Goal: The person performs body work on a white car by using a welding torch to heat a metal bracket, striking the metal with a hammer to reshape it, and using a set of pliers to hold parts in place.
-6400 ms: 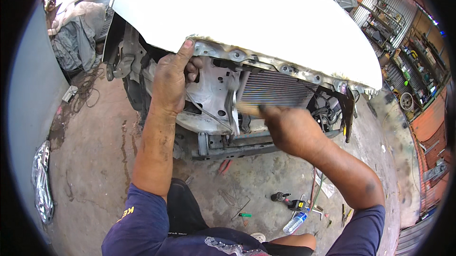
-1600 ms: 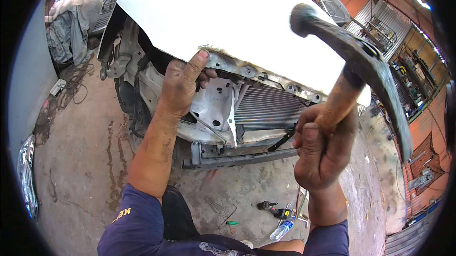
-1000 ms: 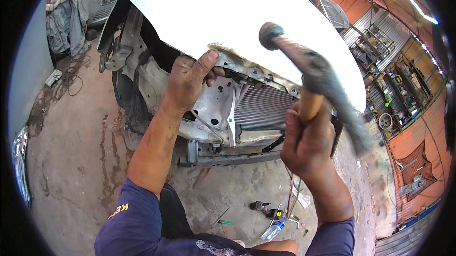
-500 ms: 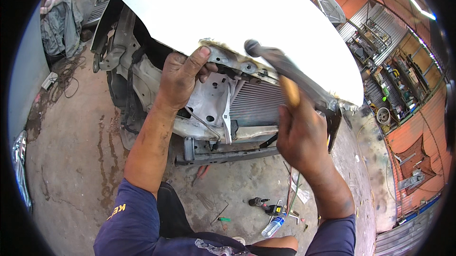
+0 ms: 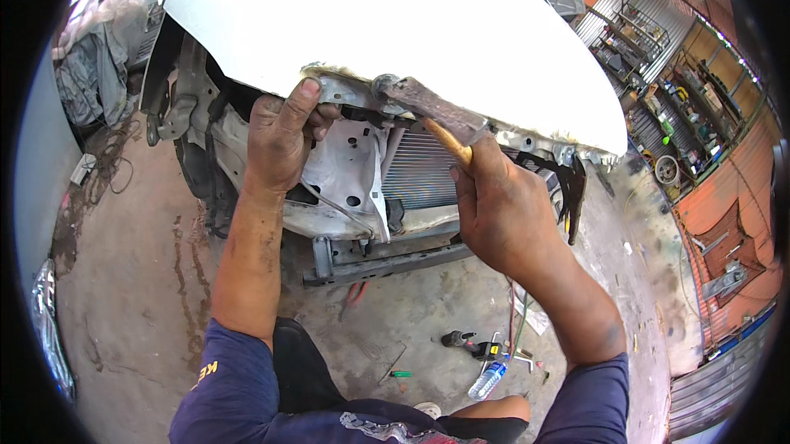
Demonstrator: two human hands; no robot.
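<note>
A white car hood [image 5: 395, 16] fills the upper middle, its front edge bare metal and dirty. My left hand [image 5: 280, 135] is closed on that edge, thumb on top and fingers curled underneath. My right hand [image 5: 506, 209] grips the wooden handle of a body hammer [image 5: 428, 102] with a long, worn metal head. The round face of the head is at the hood's front edge, just right of my left hand; I cannot tell whether it touches. Below the edge, the opened car front shows a radiator [image 5: 420, 168] and a grey metal crossbar [image 5: 395, 263].
On the concrete floor lie red-handled pliers [image 5: 354, 296], a plastic water bottle [image 5: 488, 380], a black power tool [image 5: 473, 345] and a small green-handled tool [image 5: 401, 374]. Cluttered shelves [image 5: 691, 123] stand at the right. A covered bundle [image 5: 99, 57] is at far left.
The hammer, blurred half a second ago, has moved left and its face is now at the hood edge. My left hand keeps its hold. The whole view has shifted a little.
</note>
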